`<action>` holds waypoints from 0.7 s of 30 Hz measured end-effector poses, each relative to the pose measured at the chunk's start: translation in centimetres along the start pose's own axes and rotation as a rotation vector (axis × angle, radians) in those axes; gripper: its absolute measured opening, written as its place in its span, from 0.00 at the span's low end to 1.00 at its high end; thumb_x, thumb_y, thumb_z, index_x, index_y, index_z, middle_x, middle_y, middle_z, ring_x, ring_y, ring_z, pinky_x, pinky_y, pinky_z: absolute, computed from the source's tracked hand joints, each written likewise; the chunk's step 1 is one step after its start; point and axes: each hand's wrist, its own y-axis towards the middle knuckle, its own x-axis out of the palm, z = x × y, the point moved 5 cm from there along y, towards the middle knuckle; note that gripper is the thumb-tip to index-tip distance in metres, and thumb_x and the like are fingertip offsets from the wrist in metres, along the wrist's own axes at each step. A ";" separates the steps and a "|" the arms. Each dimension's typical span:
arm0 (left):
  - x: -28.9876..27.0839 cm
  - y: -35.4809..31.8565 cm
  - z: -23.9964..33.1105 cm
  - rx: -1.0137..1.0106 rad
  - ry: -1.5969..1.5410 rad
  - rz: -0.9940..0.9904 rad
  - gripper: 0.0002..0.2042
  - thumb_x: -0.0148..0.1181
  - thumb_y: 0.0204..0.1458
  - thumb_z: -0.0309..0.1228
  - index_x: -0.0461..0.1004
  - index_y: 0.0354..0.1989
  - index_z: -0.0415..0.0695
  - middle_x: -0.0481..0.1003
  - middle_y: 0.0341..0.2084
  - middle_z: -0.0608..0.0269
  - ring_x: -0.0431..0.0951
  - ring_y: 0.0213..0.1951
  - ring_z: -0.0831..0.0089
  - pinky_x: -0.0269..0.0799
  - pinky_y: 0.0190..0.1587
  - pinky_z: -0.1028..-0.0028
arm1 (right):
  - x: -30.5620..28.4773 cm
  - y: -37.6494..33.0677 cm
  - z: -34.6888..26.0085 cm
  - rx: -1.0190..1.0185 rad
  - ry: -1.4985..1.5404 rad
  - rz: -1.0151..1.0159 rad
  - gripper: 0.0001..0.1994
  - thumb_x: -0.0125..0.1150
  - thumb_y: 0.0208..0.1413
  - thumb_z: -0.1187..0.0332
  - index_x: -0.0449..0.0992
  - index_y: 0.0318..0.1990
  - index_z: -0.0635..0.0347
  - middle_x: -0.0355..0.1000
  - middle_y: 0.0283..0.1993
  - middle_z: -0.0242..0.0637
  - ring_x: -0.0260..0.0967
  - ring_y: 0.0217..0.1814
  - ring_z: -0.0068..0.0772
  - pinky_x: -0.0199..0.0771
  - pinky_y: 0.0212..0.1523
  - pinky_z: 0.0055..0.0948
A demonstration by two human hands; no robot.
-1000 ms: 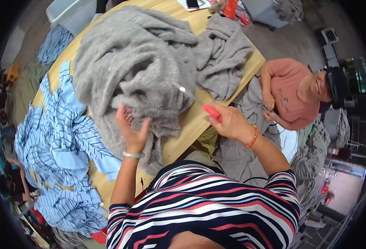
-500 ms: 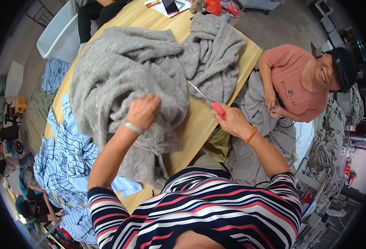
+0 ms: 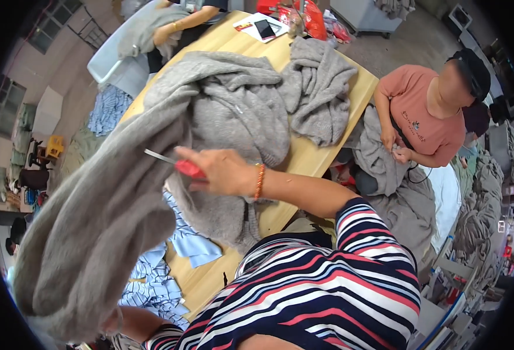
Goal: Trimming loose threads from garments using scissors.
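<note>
A large grey knit garment (image 3: 117,175) stretches from the heap on the wooden table out to the lower left, its long part raised and blurred by motion. My left hand (image 3: 112,322) is at the lower-left end of it, closed on the knit, with most of its fingers hidden. Over the middle of the cloth, my right hand (image 3: 225,170) grips red-handled scissors (image 3: 188,168), their slim metal blades pointing left. The blades are in front of the knit; whether they touch it I cannot tell.
Another grey knit piece (image 3: 321,87) lies at the table's (image 3: 359,96) right side. Blue striped cloth (image 3: 190,239) lies under the raised garment. A phone (image 3: 264,29) rests on paper at the far end. A co-worker (image 3: 423,114) sits at the right, handling grey knit; another person's arm (image 3: 181,24) shows at the far left.
My left hand has pulled part of the grey garment from the heap toward the lower left. My right hand has moved left over the cloth, still holding the scissors.
</note>
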 end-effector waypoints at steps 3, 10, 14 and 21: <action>-0.3 -2.3 2.4 -0.060 -0.164 0.004 0.32 0.52 0.57 0.35 0.45 0.65 0.33 0.53 0.62 0.46 0.57 0.63 0.62 0.60 0.64 0.68 | 2.5 0.4 -5.7 -0.135 0.103 -0.040 0.39 0.69 0.43 0.58 0.57 0.63 0.52 0.73 0.36 0.46 0.73 0.40 0.50 0.73 0.40 0.41; 14.9 1.7 9.8 -0.169 -0.690 -0.063 0.27 0.49 0.58 0.34 0.51 0.62 0.34 0.58 0.58 0.49 0.61 0.60 0.63 0.62 0.61 0.68 | 7.2 -4.4 -12.4 -0.551 0.383 -0.585 0.35 0.69 0.40 0.53 0.65 0.59 0.45 0.74 0.32 0.40 0.72 0.35 0.47 0.71 0.36 0.41; 19.4 4.9 5.3 -0.199 -1.114 -0.234 0.25 0.48 0.59 0.34 0.54 0.61 0.35 0.61 0.56 0.51 0.63 0.58 0.63 0.62 0.60 0.67 | 4.2 -7.4 -8.6 -0.429 0.381 -0.705 0.20 0.68 0.41 0.56 0.72 0.39 0.55 0.71 0.28 0.40 0.69 0.31 0.47 0.66 0.33 0.39; 33.7 9.1 8.6 -0.365 -1.680 -0.476 0.21 0.45 0.60 0.33 0.59 0.59 0.36 0.67 0.53 0.54 0.67 0.55 0.64 0.64 0.58 0.67 | -8.6 -13.5 1.1 0.028 0.650 -0.410 0.10 0.62 0.48 0.72 0.70 0.37 0.61 0.71 0.27 0.34 0.68 0.31 0.25 0.68 0.34 0.30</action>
